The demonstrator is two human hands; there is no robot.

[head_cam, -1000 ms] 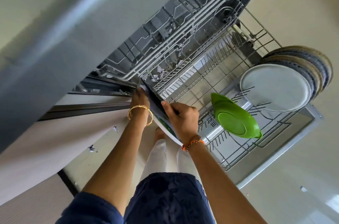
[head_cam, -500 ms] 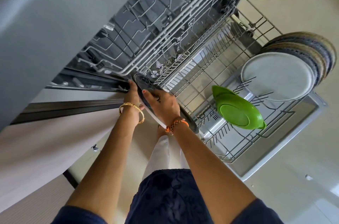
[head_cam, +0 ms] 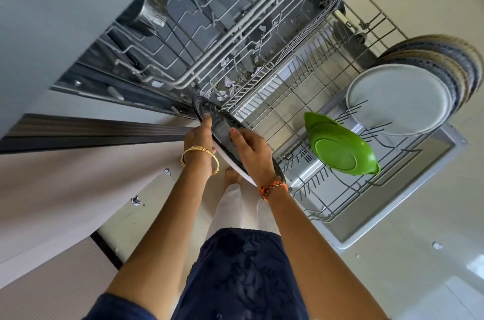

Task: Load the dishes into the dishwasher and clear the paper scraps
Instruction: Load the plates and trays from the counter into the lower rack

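Holding a dark plate point(head_cam: 222, 128) on edge between them, both of the person's hands sit at the near left corner of the pulled-out lower rack point(head_cam: 340, 204). The left hand point(head_cam: 200, 140) backs the plate's pale underside, its fingers reaching up along the rim; the right hand point(head_cam: 252, 150) lies over the dark face with fingers curled onto it, so the plate is clamped from both sides. The plate's long line runs from upper left, near the dishwasher's threshold, down toward the right wrist, roughly parallel to the rack's near rail.

What matters for the next move, I'd judge, is that the open tines lie to the right of the hands and beyond them, between the plate and the green dish point(head_cam: 340, 148) already standing in the rack. Past that, well apart, a grey plate point(head_cam: 398, 99) leans with several patterned ones behind it. The right hand is the nearer to those free tines, so it would likely lead while the left steadies.

Paper scraps point(head_cam: 227, 84) lie scattered just above the plate's upper end, on the tub floor behind the rack; a few more scraps point(head_cam: 135, 200) dot the kitchen floor to the left. These look untouched so far.
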